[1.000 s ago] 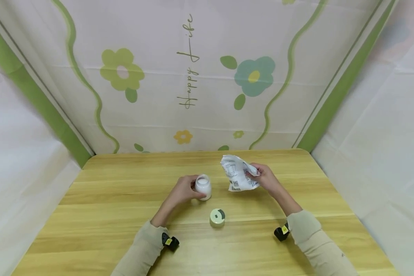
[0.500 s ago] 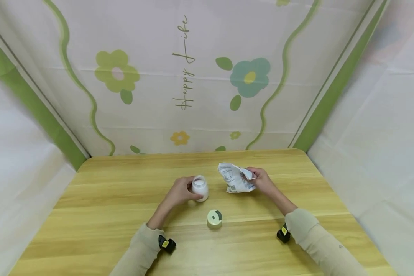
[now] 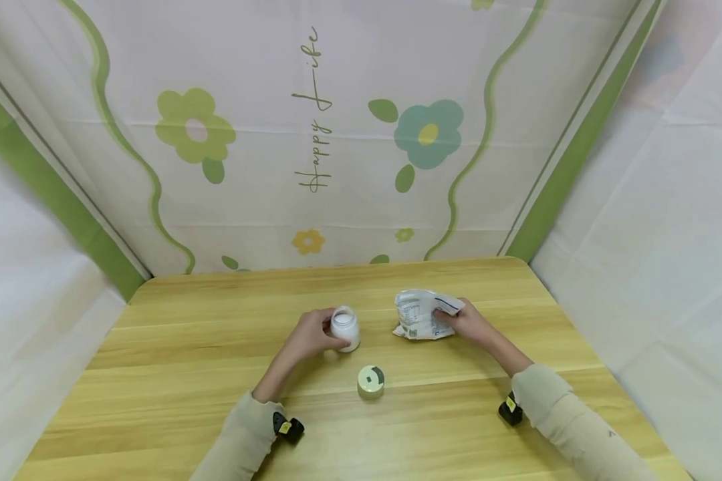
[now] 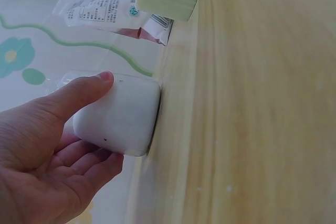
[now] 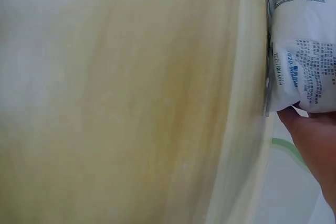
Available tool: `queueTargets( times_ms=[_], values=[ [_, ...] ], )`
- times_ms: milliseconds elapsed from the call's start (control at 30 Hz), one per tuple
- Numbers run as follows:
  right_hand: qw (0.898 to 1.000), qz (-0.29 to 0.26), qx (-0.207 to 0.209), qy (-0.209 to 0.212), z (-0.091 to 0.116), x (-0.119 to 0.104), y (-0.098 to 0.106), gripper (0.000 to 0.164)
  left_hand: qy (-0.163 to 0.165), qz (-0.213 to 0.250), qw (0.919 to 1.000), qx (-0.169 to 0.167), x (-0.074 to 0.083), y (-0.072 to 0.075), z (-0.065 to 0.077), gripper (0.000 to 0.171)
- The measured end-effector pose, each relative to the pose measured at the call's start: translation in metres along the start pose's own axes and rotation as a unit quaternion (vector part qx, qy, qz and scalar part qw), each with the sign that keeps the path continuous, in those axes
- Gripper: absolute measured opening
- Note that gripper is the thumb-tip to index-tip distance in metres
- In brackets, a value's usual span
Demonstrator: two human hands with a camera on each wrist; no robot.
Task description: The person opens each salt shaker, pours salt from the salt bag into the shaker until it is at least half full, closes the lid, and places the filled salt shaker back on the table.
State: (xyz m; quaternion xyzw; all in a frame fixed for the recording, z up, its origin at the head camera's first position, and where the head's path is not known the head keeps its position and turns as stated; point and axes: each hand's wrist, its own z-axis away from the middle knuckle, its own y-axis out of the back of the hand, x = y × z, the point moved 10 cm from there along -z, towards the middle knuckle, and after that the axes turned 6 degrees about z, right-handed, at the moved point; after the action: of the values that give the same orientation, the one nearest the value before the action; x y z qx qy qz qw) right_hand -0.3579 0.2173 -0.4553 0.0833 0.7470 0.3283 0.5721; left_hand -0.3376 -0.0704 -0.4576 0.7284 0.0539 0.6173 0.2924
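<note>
My left hand grips a small clear jar from its left side, thumb in front. White contents fill the jar nearly to its neck, and its mouth is uncovered. In the left wrist view the jar stands upright on the wood. To the right, my right hand holds a crumpled white printed bag by its right side. The right wrist view shows the bag with its lower end at the tabletop. Between the hands and nearer me sits a pale green lid.
The wooden table reaches back to a flower-printed fabric wall. White fabric also closes in both sides. A black wrist camera is strapped at the left sleeve, another black camera at the right.
My right hand has lowered the bag to the table and shifted it a little to the right. The left hand still holds the jar in place. The whole head view has drifted slightly.
</note>
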Motion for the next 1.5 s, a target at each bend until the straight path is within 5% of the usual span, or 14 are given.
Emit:
queueTargets(
  times_ms=[300,500,800,1067,1300,1500],
  values=[
    [0.999,-0.008,-0.033,-0.040,0.004,0.012,0.000,0.040,-0.001,-0.012,0.9999,0.006,0.001,0.001,0.000,0.057],
    [0.998,0.032,-0.048,-0.007,0.005,0.002,-0.003,0.024,0.000,-0.009,0.9999,0.005,0.000,0.000,0.001,0.058],
    [0.992,0.125,-0.023,0.013,0.001,0.000,-0.001,0.027,0.001,-0.005,1.0000,0.006,-0.004,0.001,0.002,0.060],
    [0.987,0.153,-0.042,0.026,-0.004,0.006,-0.001,0.043,0.002,-0.003,1.0000,0.001,-0.003,0.002,-0.001,0.059],
    [0.990,0.117,-0.074,0.011,-0.002,0.006,-0.004,0.087,-0.005,-0.006,1.0000,-0.001,-0.001,0.003,-0.001,0.059],
    [0.982,0.168,-0.082,0.024,-0.001,0.007,-0.007,0.065,-0.003,-0.005,1.0000,-0.002,-0.002,0.001,0.001,0.059]
  ],
)
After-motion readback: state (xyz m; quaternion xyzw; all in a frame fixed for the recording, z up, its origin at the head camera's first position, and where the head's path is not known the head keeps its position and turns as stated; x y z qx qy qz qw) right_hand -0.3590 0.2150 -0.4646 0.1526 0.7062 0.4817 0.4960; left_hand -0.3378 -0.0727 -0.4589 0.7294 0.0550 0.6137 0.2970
